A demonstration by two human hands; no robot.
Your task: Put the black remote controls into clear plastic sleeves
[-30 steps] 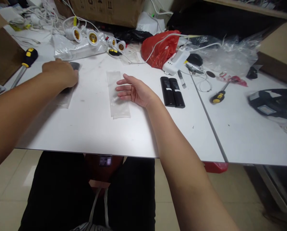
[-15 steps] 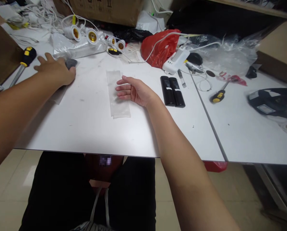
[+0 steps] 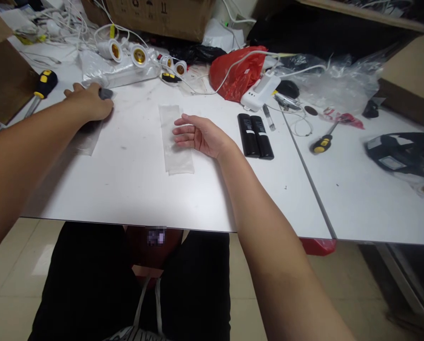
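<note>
My left hand [image 3: 89, 102] reaches to the far left of the white table [image 3: 134, 189]. Its fingers curl over a small dark grey object [image 3: 106, 93], which lies at the top of a clear plastic sleeve [image 3: 86, 137]. My right hand [image 3: 198, 135] rests on its edge at the middle of the table, palm facing left and fingers stretched out. Its fingertips lie on a second clear plastic sleeve [image 3: 174, 142], which lies flat. It holds nothing.
Two black cylinders [image 3: 254, 135] lie just right of my right hand. Behind are a white charger [image 3: 260, 90], a red bag [image 3: 236, 71], lamp sockets [image 3: 127, 52] with cables and a cardboard box [image 3: 162, 16]. Yellow-and-black screwdrivers lie at far left [image 3: 43, 85] and right [image 3: 322, 142].
My left hand spread its fingers over the dark object, then curled them on it again, shifting slightly. My right hand has stayed where it was.
</note>
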